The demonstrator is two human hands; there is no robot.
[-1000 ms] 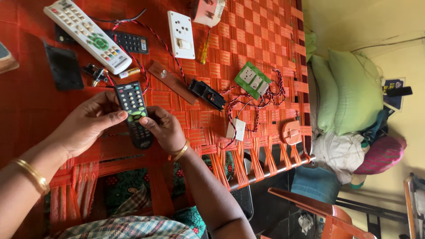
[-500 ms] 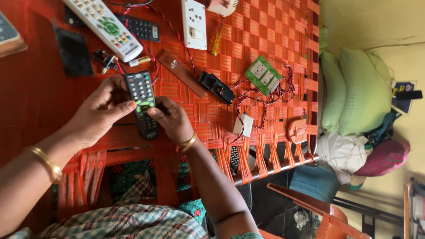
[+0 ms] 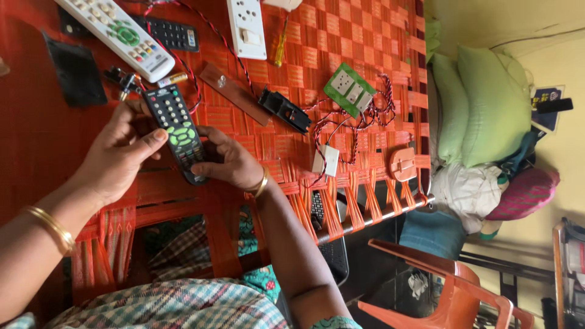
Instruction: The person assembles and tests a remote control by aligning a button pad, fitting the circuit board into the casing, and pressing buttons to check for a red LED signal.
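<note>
Surface: orange woven plastic table
Left hand: curled, thumb on black green-buttoned remote control — gripping
Right hand: cupped underneath — holding its lower end

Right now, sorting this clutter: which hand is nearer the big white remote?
Left. The left hand lies just below the white remote; the right hand sits farther off.

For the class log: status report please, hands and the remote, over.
Left hand and right hand both gripping the black remote, buttons up. White remote and red wires lie close beyond; nothing between hands.
</note>
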